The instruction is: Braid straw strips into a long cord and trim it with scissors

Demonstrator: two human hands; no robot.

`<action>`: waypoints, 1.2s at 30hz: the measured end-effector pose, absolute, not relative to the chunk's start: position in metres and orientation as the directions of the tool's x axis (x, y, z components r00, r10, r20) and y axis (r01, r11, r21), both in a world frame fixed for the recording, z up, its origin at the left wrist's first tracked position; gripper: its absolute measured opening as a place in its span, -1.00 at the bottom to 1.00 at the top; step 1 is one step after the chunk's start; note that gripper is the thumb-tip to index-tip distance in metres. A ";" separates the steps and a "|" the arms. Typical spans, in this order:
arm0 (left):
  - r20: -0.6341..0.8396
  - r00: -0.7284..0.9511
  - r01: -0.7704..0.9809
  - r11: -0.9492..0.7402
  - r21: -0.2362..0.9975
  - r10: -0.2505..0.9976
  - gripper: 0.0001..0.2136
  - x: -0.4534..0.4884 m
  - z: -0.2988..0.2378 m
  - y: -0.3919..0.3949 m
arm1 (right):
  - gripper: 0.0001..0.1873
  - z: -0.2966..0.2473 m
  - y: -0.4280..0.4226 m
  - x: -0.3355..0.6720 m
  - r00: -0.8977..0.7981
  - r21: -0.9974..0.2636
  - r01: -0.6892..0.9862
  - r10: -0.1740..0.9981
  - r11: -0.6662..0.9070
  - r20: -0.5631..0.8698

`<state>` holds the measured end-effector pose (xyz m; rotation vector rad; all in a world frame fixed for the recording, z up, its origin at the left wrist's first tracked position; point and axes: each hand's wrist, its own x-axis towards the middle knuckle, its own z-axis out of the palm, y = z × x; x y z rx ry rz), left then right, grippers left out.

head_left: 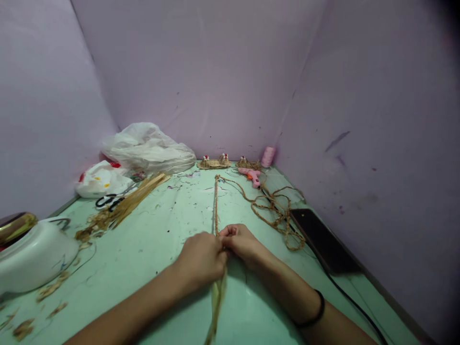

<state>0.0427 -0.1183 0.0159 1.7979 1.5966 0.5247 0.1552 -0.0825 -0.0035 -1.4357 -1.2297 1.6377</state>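
Observation:
A thin tan braided cord (216,206) runs straight from the far part of the table towards me, ending between my two hands. My left hand (203,258) is closed on the plant-fibre strands (217,299), whose loose pale green-tan ends hang down towards my body. Close against it, my right hand (240,242) pinches the cord where braid and strands meet. The fingertips overlap, so the exact grip is partly hidden. From the far end, the finished rope (271,208) continues to the right in loose coils.
Dry fibre strips (138,196) and scissors (111,201) lie left, near plastic bags (147,146) and a white container (39,256). At right are a pink glue gun (251,176), a thread spool (268,156), a dark phone (325,242) and a black cable (354,299). Small woven pieces (214,164) stand at the wall.

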 end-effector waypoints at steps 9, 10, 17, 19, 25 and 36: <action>-0.515 0.265 0.162 0.489 0.857 0.815 -0.86 0.028 0.018 -0.087 | -0.91 0.006 -0.075 0.172 -0.408 -0.906 0.147 0.810 -0.396 -0.421; -0.523 0.260 0.149 0.501 0.852 0.812 -0.88 0.029 0.015 -0.088 | -0.91 0.004 -0.074 0.172 -0.405 -0.913 0.162 0.818 -0.375 -0.408; -0.429 0.100 0.315 0.380 0.870 0.898 -0.89 0.033 0.008 -0.089 | -0.92 -0.006 -0.075 0.174 -0.366 -0.812 0.567 0.926 0.138 -0.098; -0.375 0.121 0.322 0.321 0.890 0.919 -0.86 0.033 0.003 -0.088 | -0.88 0.001 -0.079 0.175 -0.338 -0.702 0.678 0.941 0.216 -0.037; -0.327 0.105 0.334 0.277 0.901 0.939 -0.88 0.036 -0.006 -0.089 | -0.87 0.015 -0.089 0.173 -0.242 -0.609 0.783 0.964 0.128 -0.108; -0.441 0.169 0.211 0.405 0.890 0.881 -0.89 0.032 0.006 -0.088 | -0.82 0.020 -0.109 0.161 -0.392 -0.395 0.845 0.920 0.361 0.001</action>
